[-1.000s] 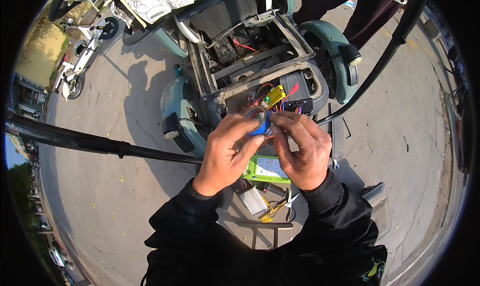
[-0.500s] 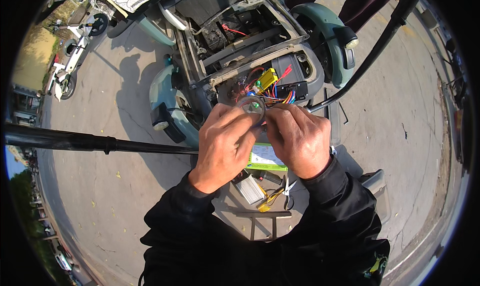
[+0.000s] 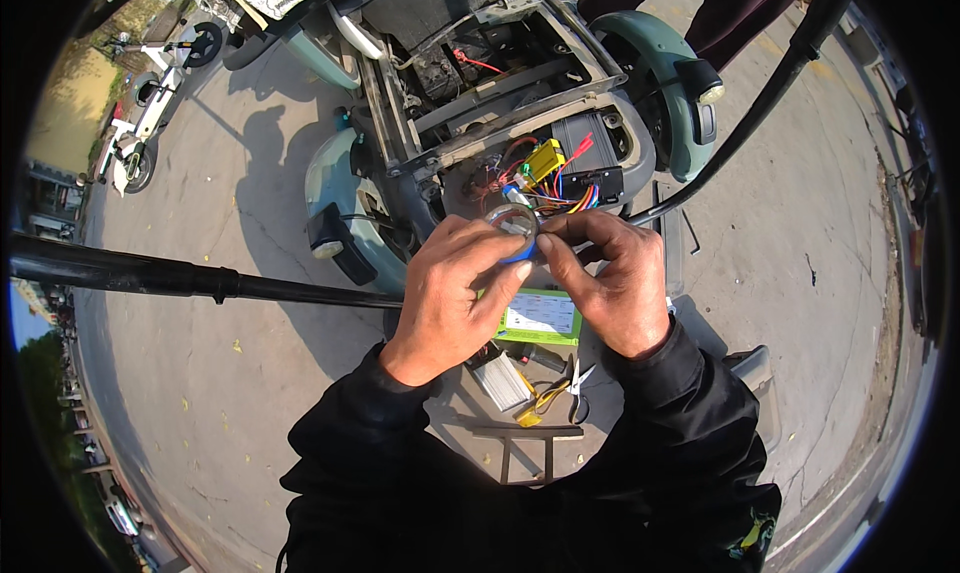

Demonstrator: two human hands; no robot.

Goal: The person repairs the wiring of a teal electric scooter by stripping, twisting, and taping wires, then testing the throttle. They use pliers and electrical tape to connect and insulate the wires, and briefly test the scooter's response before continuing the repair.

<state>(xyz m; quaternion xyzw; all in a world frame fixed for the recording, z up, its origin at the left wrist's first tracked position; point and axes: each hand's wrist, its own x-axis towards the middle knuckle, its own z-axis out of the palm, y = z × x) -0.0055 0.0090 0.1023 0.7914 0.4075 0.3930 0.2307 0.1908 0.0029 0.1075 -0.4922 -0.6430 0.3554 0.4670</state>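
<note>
My left hand (image 3: 445, 298) is closed around a small roll of blue electrical tape (image 3: 522, 253), thumb and fingers on its rim. My right hand (image 3: 618, 283) has thumb and index finger pinched at the right edge of the same roll; a loose tape end cannot be made out. Just beyond my hands, in the open front of a green vehicle, lie bundled coloured wires (image 3: 583, 199), a yellow block (image 3: 545, 160), a red connector (image 3: 580, 147) and a black finned box (image 3: 600, 143).
Below my hands lie a green box (image 3: 565, 331) with a white label, a silver finned unit (image 3: 503, 383) and scissors (image 3: 577, 385). Black bars (image 3: 150, 273) flank me on both sides. A person in dark trousers (image 3: 735, 18) stands at the far right. A white scooter (image 3: 150, 118) stands far left.
The roll has tilted, so its blue outer side shows now. My right hand has turned, opening a gap between its thumb and curled fingers. The view has shifted slightly.
</note>
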